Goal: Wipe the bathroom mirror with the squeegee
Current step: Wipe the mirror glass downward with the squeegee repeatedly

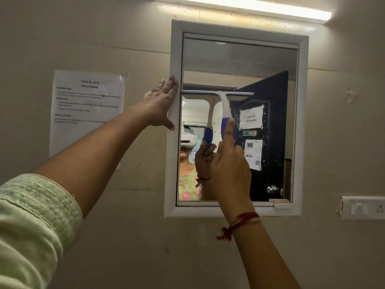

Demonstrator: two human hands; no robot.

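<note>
A: Where is the squeegee [224,105]?
B: On the mirror [239,65], blade level about halfway up the glass, its left tip at the frame [174,49]. White neck, blue handle hanging below the blade

A: And the hands?
B: The right hand [229,165] has its grip pressed together around the blue handle, thumb up along it. A red thread [239,223] is tied on that wrist. The left hand [163,101] lies flat on the left side of the frame, grip spread, a ring [154,91] on one finger, pale green sleeve [31,226] below

A: Any writing?
B: A sheet [88,113] taped to the wall left of the mirror reads "TASK ID: 3076", "Mirror Wiping", with headings "DESCRIPTION" and "TASK GOAL"; the small print is too blurred. In the mirror, a dark door [268,163] carries papers with reversed text I cannot read surely

A: Anything else near the mirror?
B: A tube light [250,5] above it, lit, and a switchboard [363,207] low to its right
</note>
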